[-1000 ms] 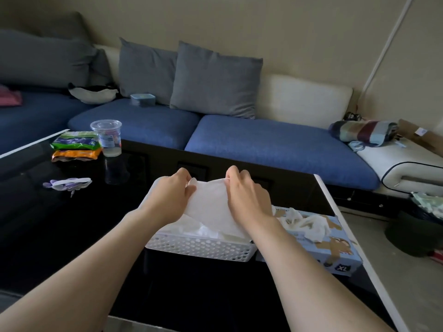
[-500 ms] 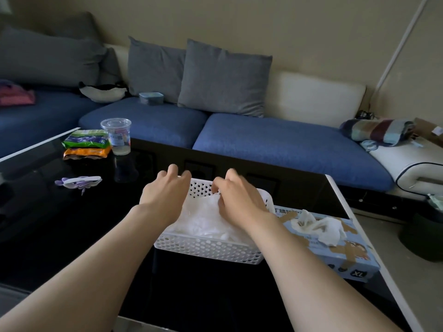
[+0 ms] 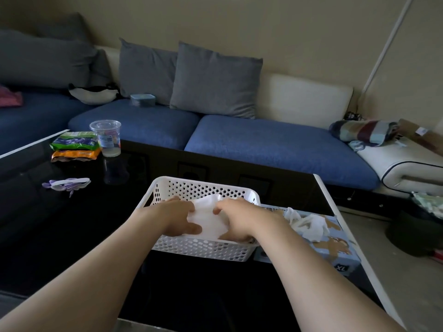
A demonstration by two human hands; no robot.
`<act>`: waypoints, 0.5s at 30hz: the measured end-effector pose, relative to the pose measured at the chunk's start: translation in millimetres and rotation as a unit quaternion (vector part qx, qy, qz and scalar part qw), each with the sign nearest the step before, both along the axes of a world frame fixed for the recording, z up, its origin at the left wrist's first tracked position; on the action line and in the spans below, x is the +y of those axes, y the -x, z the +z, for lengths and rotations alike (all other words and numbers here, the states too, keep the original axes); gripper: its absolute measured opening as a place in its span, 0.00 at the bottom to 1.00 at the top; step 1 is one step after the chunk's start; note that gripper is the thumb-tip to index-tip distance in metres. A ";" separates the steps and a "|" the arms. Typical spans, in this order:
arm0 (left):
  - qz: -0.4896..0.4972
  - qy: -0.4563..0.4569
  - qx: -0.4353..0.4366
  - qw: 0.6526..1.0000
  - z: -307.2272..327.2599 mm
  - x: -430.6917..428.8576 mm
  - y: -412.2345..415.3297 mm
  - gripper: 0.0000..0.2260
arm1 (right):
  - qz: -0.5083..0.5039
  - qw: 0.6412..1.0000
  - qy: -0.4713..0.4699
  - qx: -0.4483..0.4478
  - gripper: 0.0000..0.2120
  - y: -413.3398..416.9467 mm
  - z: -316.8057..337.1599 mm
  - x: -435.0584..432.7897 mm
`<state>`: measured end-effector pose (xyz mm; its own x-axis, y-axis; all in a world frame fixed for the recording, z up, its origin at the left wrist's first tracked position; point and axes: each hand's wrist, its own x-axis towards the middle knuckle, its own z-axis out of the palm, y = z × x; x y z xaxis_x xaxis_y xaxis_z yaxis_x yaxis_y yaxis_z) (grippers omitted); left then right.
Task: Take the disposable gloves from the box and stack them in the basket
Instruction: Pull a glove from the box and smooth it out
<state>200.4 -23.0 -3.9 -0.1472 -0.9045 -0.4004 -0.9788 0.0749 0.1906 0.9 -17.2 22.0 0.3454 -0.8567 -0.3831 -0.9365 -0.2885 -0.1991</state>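
Two hands press flat, left hand [image 3: 176, 215] and right hand [image 3: 242, 218], on gloves [image 3: 207, 220] in one basket [image 3: 203, 188]; one box [image 3: 340, 248], right, reads "XL".

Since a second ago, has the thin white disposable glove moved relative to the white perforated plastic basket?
Yes: the glove came down from above the basket's rim to lie inside, under the left hand and right hand.

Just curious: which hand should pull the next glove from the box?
Probably the right hand: the blue cardboard glove box sits right of the white perforated plastic basket; the left hand must cross.
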 end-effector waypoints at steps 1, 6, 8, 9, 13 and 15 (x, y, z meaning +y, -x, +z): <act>0.002 0.000 -0.003 1.000 0.1 0.2 0.5 0.34 | 0.005 1.000 0.002 0.012 0.36 0.9 0.1 2.1; -0.001 0.035 -0.020 0.999 3.4 2.7 4.1 0.31 | 0.010 1.000 -0.006 -0.002 0.34 3.1 -0.4 2.9; -0.003 0.077 -0.027 0.997 8.9 3.6 8.6 0.25 | -0.002 1.000 -0.005 -0.026 0.35 7.3 2.7 5.0; -0.005 0.103 -0.023 0.994 12.0 3.2 12.7 0.21 | -0.007 0.999 -0.001 -0.043 0.33 10.8 5.9 7.5; -0.015 0.211 0.036 0.977 17.4 4.2 31.0 0.09 | -0.055 0.983 0.080 -0.157 0.15 29.5 19.4 13.4; -0.022 0.254 0.083 0.964 17.2 6.7 42.2 0.05 | -0.101 0.969 0.157 -0.164 0.10 47.0 24.0 14.7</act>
<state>158.2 -16.3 13.3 -0.2129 -0.9692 0.1237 -0.9321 0.2394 0.2719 -46.1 -2.5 46.0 0.2172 -0.9761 0.0088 -0.8815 -0.2000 -0.4277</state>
